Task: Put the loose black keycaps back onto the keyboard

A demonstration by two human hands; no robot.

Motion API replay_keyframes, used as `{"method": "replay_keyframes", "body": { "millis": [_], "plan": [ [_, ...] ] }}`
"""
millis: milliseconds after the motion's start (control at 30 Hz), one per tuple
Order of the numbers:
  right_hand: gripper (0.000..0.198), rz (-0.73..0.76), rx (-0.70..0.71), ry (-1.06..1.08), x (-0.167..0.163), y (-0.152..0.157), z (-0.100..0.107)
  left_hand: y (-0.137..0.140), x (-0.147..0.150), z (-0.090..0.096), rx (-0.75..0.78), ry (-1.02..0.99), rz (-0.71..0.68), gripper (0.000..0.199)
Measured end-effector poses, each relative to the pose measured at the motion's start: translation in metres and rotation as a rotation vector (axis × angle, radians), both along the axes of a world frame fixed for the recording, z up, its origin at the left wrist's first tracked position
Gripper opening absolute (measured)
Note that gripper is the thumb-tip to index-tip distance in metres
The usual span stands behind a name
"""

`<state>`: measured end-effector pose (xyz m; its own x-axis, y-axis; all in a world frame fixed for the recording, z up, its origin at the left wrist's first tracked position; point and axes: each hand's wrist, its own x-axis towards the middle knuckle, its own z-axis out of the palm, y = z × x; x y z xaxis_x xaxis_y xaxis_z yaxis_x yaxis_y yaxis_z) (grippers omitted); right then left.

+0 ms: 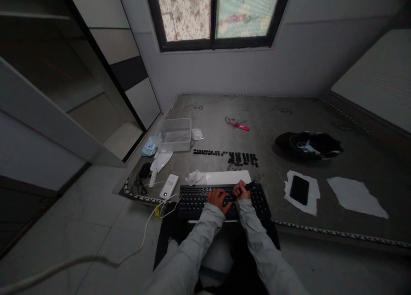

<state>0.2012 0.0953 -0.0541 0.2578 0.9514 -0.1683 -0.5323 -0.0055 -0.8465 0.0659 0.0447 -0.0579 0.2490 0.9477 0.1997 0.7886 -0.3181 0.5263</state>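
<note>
The black keyboard [192,203] sits at the near edge of the bed [212,111], just above the person's lap, and both hands are on it. The left hand [218,199] lies over the middle keys with its fingers bent; I can't tell whether it pinches anything. Close beside it, the right hand [241,190] is curled around a dark thing [251,185] that pokes out to the right, too dim for me to make out.

Right behind the keyboard there's a white board [228,177], with a crumpled tissue [195,178] at its left end. Beyond that, small black keycaps [231,161] are set out on the bed, in thin rows to the left and a thicker cluster to the right. Over on the left I see a white box [169,186], a mouse [145,170] and a clear tub [176,147], with a small packet [198,134] beside the tub. Farther back lies a red strap [240,126]. Off to the right, a phone [299,190] rests on one white sheet [312,201], near a second sheet [358,196].
</note>
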Motion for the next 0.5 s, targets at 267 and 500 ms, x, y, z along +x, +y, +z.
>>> {"method": "replay_keyframes", "body": {
  "millis": [267,500],
  "plan": [
    [0.053,-0.043,-0.037,-0.010,0.0000,0.0004,-0.0034,-0.0010,0.0001,-0.0011,0.007,-0.016,0.005,0.034],
    [0.054,-0.031,-0.035,-0.040,0.0010,-0.0041,-0.0028,-0.0007,-0.0005,0.0022,0.009,-0.018,0.003,0.034]
  ]
}}
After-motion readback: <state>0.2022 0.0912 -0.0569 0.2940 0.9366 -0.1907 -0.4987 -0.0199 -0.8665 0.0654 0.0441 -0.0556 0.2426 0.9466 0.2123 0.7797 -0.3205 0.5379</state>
